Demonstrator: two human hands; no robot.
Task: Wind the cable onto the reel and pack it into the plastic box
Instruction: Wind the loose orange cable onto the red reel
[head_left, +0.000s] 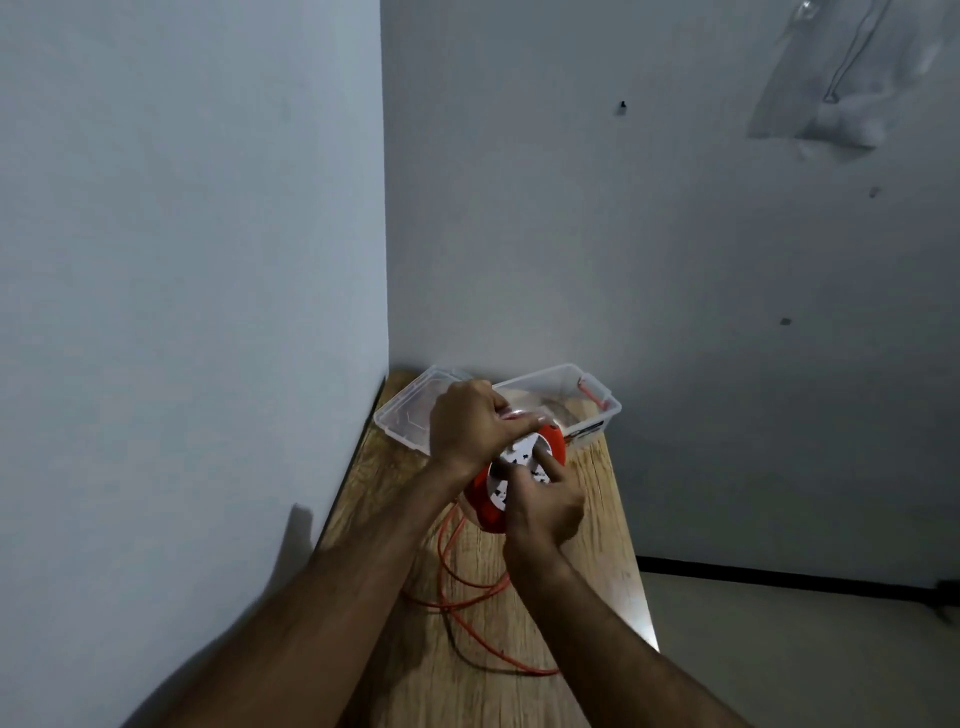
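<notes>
An orange cable reel (485, 506) with a white socket face is held above the wooden table (467, 691). My left hand (470, 423) grips the reel's top handle. My right hand (545, 506) curls against the white socket face, fingers on it. Loose orange cable (467, 592) hangs from the reel and loops over the table toward the near edge. A clear plastic box (592, 395) with a red latch stands at the table's far end, just behind the reel. Its clear lid (408, 421) lies to the left of it.
A white wall runs close along the table's left side, and another wall stands behind the box. The table's right edge drops to a light floor with a dark skirting line.
</notes>
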